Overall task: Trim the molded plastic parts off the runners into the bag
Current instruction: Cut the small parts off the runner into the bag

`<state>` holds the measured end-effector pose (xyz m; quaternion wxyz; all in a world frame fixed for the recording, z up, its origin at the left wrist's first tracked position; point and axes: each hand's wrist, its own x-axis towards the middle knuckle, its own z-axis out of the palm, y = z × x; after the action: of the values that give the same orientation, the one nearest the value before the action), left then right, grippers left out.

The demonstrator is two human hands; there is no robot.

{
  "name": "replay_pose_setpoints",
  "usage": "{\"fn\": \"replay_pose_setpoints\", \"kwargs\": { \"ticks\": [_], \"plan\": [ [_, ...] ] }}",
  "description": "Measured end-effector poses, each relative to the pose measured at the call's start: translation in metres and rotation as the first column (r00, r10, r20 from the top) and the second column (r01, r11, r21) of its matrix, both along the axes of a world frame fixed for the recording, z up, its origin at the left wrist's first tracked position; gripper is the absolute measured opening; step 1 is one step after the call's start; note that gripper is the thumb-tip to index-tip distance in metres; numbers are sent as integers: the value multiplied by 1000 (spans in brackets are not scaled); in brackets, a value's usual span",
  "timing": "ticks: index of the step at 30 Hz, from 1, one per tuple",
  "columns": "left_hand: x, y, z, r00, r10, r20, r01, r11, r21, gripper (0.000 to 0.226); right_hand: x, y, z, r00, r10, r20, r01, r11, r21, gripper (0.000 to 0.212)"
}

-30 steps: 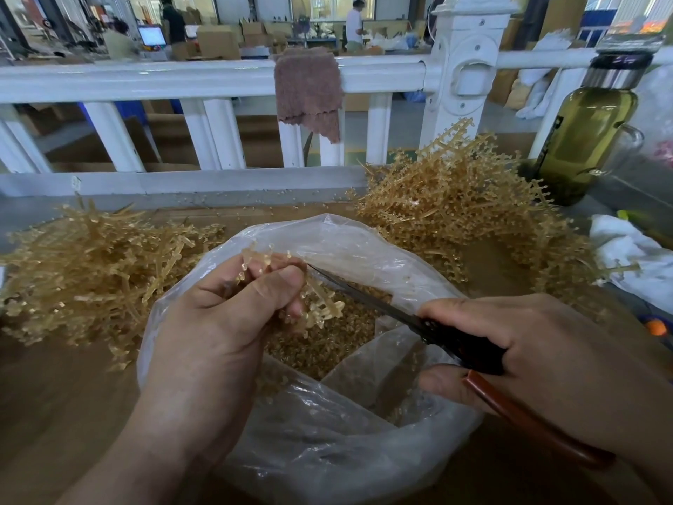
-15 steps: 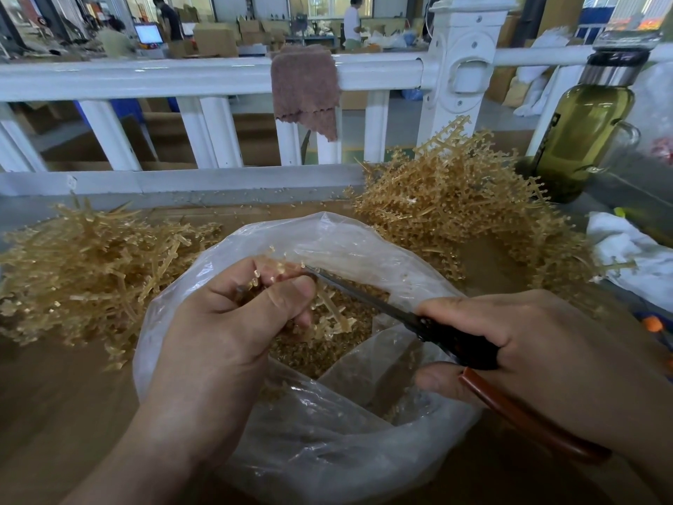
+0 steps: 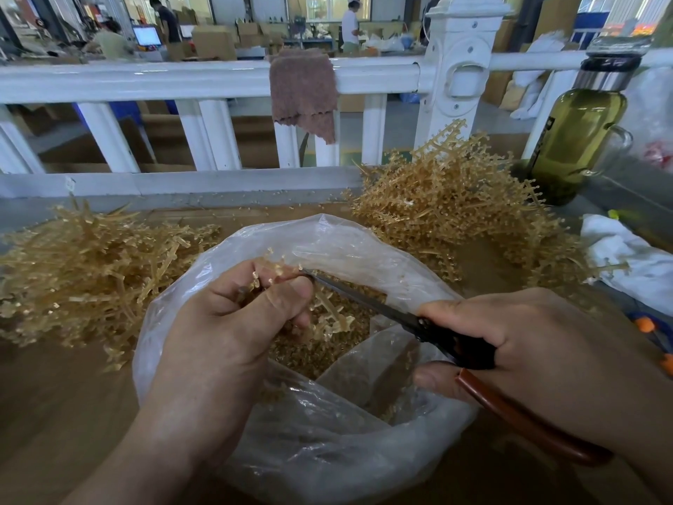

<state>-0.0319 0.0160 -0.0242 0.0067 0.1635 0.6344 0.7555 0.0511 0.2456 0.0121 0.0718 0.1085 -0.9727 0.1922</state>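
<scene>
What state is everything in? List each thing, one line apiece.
bag, open, mouth rolled back, partly filled with cut parts
runner, gripped by the left hand over the bag
scissors, held in the right hand, blades look closed, tip at the runner
bottle, upright, capped, greenish liquid inside
cloth, draped over the white rail
left heap of runners, loose on the table
right heap of runners, loose on the table

Brown cloth (image 3: pixel 304 90) draped over white railing (image 3: pixel 145 80); green bottle (image 3: pixel 577 140); white rag (image 3: pixel 633 264)
</scene>
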Motion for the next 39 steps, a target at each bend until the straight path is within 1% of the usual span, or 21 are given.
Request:
{"fn": "replay_pose_setpoints", "kwargs": {
  "ticks": [3,5,8,10,12,18,21,25,33,37,39],
  "plan": [
    [3,0,0,999,24,33,-25,999,32,14,0,0,0,1000,-2,-8,2,1000,8,52],
    [5,1,1,999,8,42,-9,999,35,18,1,0,-1,1000,-3,-8,3,1000,10,52],
    [6,1,2,997,-27,71,19,995,101,26,0,0,-1,1000,12,-11,-12,1000,2,52],
    [5,2,3,996,-32,80,23,993,113,21,-1,-1,-1,1000,23,12,-23,1000,-12,52],
    [4,2,3,997,-33,77,25,994,103,17,-2,-1,-1,999,24,30,-23,999,-28,54],
    [1,0,-1,999,-8,33,7,1000,30,22,-4,1,-5,1000,16,25,-15,1000,-13,58],
    [2,0,-3,1000,-2,9,2,1000,-19,28,-3,1,-5,1000,9,16,-8,1000,-23,55],
    [4,0,-1,1000,11,13,-10,999,-54,27,-3,1,-4,1000,20,10,-20,1000,-17,55],
    [4,0,0,1000,15,17,-14,999,-51,27,-2,1,-3,999,15,-36,-15,1000,14,51],
    [4,-1,-2,999,11,33,-10,999,-43,31,-2,2,-4,1000,20,-10,-20,1000,0,54],
    [5,1,-2,998,41,40,-39,997,-62,28,-3,2,-6,999,36,-2,-36,999,-1,52]
  ]
}}
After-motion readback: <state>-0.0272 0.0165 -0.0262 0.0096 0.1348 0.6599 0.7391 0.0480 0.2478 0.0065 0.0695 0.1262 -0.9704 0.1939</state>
